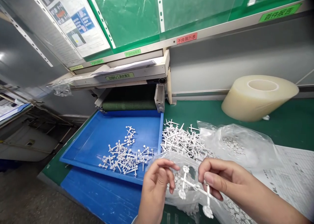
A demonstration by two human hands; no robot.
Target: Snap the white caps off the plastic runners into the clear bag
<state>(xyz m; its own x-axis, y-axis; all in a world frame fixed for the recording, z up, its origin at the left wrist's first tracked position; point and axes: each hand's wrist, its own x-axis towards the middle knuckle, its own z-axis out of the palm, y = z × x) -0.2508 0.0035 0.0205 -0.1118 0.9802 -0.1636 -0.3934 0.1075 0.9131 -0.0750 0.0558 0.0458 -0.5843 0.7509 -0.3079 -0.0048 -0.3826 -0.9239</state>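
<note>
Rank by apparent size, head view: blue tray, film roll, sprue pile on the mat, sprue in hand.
1. blue tray
2. film roll, set farther back, so not flattered by nearness
3. sprue pile
4. held sprue, pinched in the right hand; nearest the camera, yet it looks smallest

Left hand (158, 184) fingers loosely curled, right hand (220, 180) in pinching grip, close together

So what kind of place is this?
Most likely a factory workstation: a small conveyor ends at a blue tray of white plastic parts, printed work sheets hang in sleeves above, and a big roll of film sits on the green bench.
</note>
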